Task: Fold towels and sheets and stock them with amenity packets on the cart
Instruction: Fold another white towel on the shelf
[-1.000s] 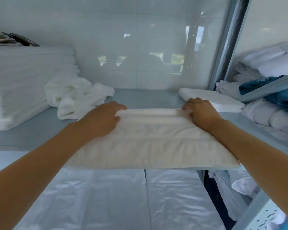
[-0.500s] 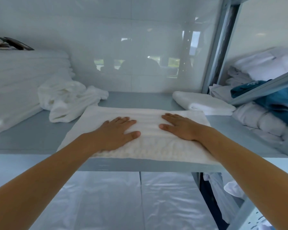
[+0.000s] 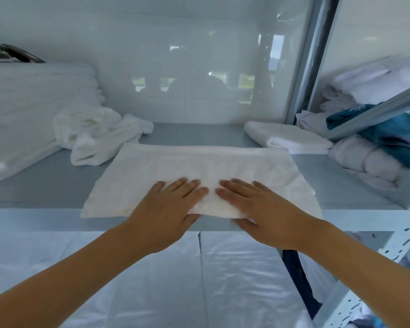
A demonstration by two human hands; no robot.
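— Head view: what is seen of the folded towel (image 3: 199,171)?

— It is laid flat on the grey shelf (image 3: 33,185), its near edge reaching the shelf's front lip.

— And the hands?

— The left hand (image 3: 166,209) and right hand (image 3: 263,209) are laid side by side on the towel's near edge. Fingers are stretched out flat on top, while each thumb is tucked under the edge; no closed grip is formed.

— What else is shown?

— A crumpled white towel (image 3: 97,131) is seen behind on the left, beside a tall stack of white linen (image 3: 29,110). A second folded towel (image 3: 289,138) is set at the right rear, near bundled white and blue linens (image 3: 384,138).
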